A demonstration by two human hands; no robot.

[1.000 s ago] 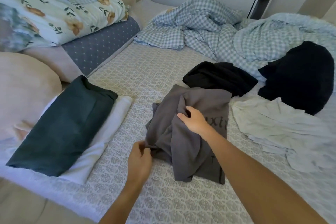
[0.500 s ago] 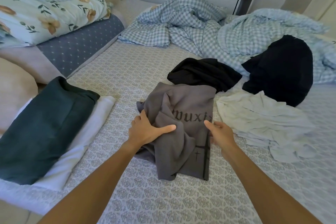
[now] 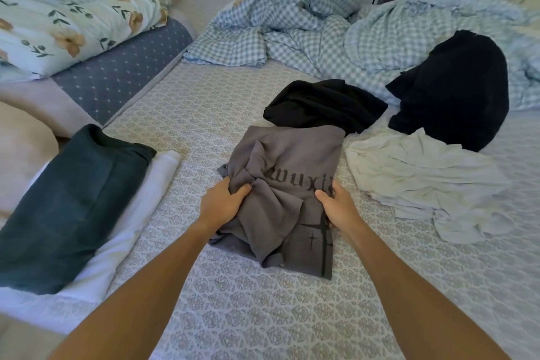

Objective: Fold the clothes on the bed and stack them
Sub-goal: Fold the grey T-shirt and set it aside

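both hands gripped the grey shirt (image 3: 280, 184): left hand (image 3: 225, 202) bunched its edge, right hand (image 3: 339, 204) had shifted onto the print.

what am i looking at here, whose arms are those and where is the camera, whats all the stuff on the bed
There is no machine here. The arms belong to a person wearing a wide-angle camera on the head, so you look forward and down over their hands. The left hand grips a bunched fold of a crumpled grey shirt with dark lettering, and the right hand holds its other edge. On the bed sheet, at the left, a folded dark green garment lies on a folded white one: the finished stack. Unfolded clothes wait beyond: a black garment, a larger black one and a white one. A checked duvet and pillows lie further back.
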